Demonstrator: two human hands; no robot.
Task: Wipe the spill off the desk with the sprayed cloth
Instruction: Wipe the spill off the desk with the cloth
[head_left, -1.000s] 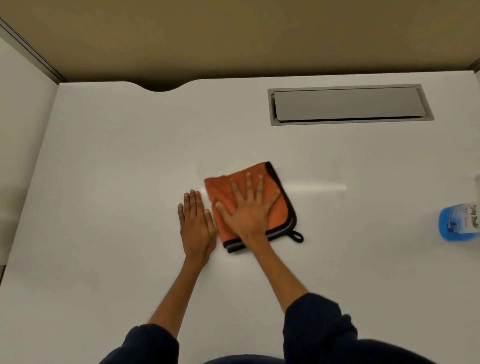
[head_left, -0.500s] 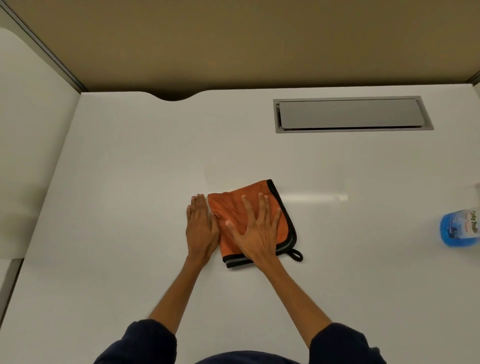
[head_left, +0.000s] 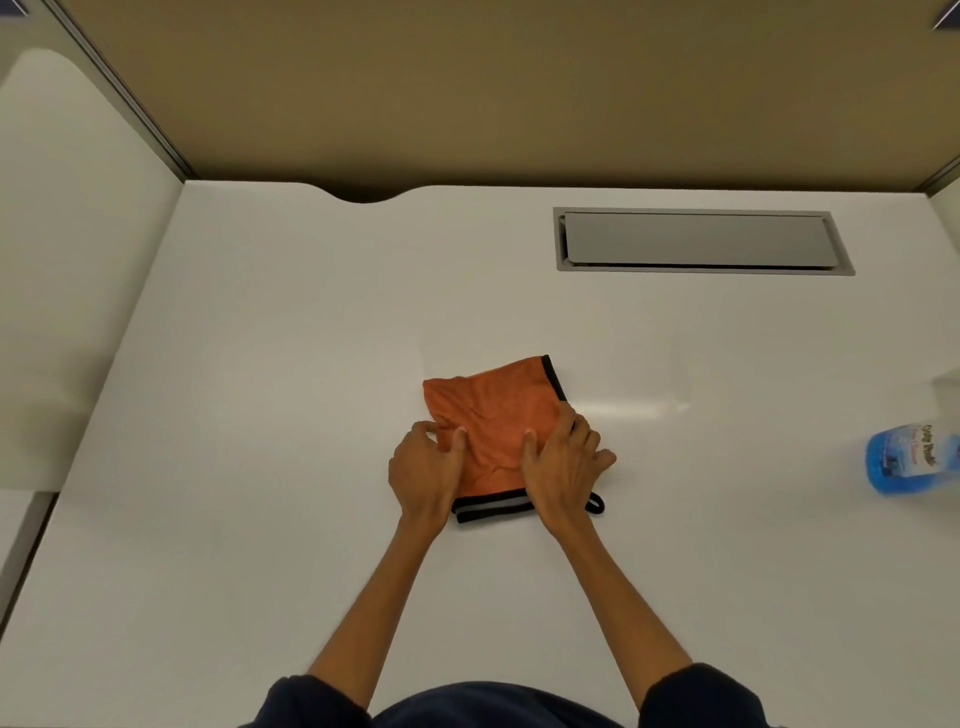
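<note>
Your folded orange microfibre cloth with black edging (head_left: 493, 415) lies mid-frame on the white worktop (head_left: 260, 338); your left hand (head_left: 425, 475) and right hand (head_left: 563, 467) each pinch a near side, grip closed on fabric, probably gathering it to wipe; no spill visible.

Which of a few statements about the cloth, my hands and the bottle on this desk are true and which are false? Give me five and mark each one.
1. Both hands are on the orange cloth. True: the left hand pinches its left edge and the right hand grips its right side.
2. The blue bottle stands left of the cloth. False: it is far to the right.
3. The cloth has a black border. True.
4. The grey hatch in the desk is propped wide open. False: it lies closed.
5. The cloth is lifted clear off the desk. False: it lies on the desk.
</note>
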